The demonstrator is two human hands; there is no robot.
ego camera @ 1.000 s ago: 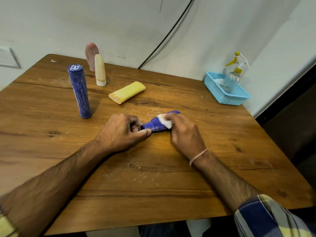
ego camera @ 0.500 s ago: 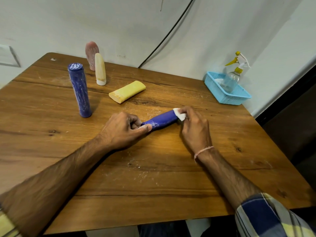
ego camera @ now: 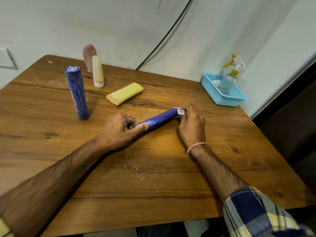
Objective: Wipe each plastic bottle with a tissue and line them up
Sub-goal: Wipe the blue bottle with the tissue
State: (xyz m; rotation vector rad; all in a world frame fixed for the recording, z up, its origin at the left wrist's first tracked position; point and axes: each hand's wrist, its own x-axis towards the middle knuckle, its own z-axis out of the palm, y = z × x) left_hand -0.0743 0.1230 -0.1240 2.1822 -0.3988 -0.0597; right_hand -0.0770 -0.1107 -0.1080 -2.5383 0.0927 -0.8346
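blue bottle held end to end

the blue bottle (ego camera: 160,119) lies level over the middle of the wooden table (ego camera: 153,185), its long axis running near-left to far-right. the left hand (ego camera: 119,132) pinches its near-left end. the right hand (ego camera: 191,127) pinches a tissue (ego camera: 180,111) against the far-right end. the white marks on it are unreadable. a second blue bottle (ego camera: 77,93) stands upright further left.

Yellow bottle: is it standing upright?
No, the yellow bottle lies on its side on the table.

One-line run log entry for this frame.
step: wiping | blue bottle: horizontal between hands | left hand: grips near end | right hand: pinches tissue at far end
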